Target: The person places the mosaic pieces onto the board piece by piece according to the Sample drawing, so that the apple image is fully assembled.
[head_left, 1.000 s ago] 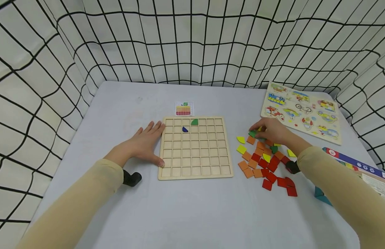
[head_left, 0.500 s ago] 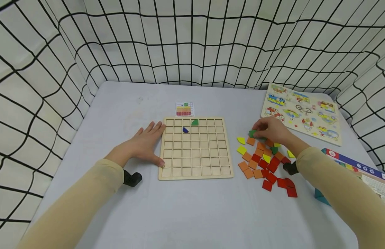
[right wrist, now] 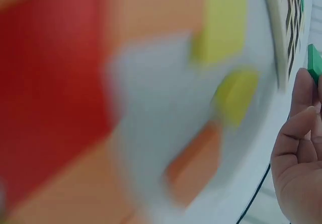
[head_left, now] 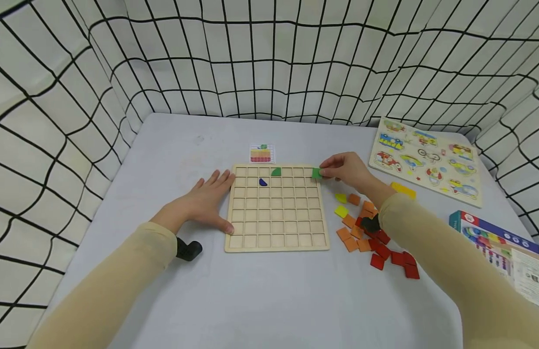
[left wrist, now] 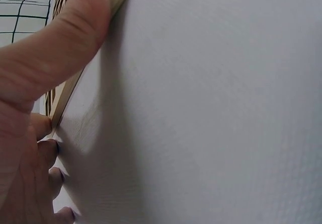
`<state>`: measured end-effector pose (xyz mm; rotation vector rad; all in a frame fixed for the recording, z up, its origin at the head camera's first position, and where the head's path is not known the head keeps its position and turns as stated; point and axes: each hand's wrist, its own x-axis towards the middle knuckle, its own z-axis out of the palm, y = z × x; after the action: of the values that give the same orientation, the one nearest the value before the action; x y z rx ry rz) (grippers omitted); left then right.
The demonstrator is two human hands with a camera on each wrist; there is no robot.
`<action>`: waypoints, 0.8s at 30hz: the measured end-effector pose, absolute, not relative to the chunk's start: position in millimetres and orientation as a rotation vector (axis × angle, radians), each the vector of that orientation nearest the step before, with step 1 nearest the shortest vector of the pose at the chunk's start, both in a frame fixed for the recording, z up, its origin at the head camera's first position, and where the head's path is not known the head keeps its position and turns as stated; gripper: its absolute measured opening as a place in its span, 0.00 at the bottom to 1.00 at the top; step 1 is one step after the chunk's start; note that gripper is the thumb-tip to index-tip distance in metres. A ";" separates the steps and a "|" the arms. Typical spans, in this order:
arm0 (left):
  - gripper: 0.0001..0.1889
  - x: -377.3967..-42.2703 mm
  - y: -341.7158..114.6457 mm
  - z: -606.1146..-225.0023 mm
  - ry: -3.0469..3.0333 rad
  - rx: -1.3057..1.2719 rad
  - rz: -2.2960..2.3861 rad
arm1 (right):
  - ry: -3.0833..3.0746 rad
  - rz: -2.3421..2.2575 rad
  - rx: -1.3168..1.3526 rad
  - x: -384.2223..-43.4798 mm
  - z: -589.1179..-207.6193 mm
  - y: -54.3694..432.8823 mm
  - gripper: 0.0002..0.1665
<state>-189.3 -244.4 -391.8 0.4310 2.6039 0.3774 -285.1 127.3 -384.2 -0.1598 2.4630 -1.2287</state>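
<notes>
A wooden grid board (head_left: 275,213) lies on the table. In its upper rows sit a green rounded piece (head_left: 276,172) and a dark blue piece (head_left: 263,182). Spread along the board's left edge, my left hand (head_left: 197,206) rests with straight fingers, the thumb touching the rim; the left wrist view shows the thumb (left wrist: 65,43) on the edge. My right hand (head_left: 349,169) pinches a green tile (head_left: 316,173) over the board's upper right corner. That green tile (right wrist: 314,63) also shows at the fingertips in the right wrist view.
Loose red (head_left: 377,262), orange (head_left: 350,244) and yellow (head_left: 341,211) tiles are scattered right of the board. A small pattern card (head_left: 262,153) lies behind it. A picture puzzle board (head_left: 426,162) and a printed box (head_left: 500,247) stand at the right. Black netting surrounds the table.
My right hand has lifted the green tile from the pile and carried it left to the board's upper right corner. The left hand has stayed at the board's edge.
</notes>
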 end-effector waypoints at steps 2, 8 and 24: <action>0.75 -189.5 -243.9 -392.0 2.606 0.431 0.374 | 2.453 -1.243 -0.169 -287.0 -384.5 114.0 0.15; 0.74 -190.4 -243.0 -390.6 2.616 0.442 0.376 | 2.420 -1.266 -0.194 -293.8 -383.4 82.8 0.14; 0.75 -189.9 -244.5 -393.4 2.621 0.448 0.387 | 2.497 -1.044 -0.211 -308.8 -388.4 50.3 0.12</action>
<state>-189.9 -244.5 -393.4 0.4481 2.6208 0.3872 -308.8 50.3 -388.4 -0.2110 2.4972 -1.0440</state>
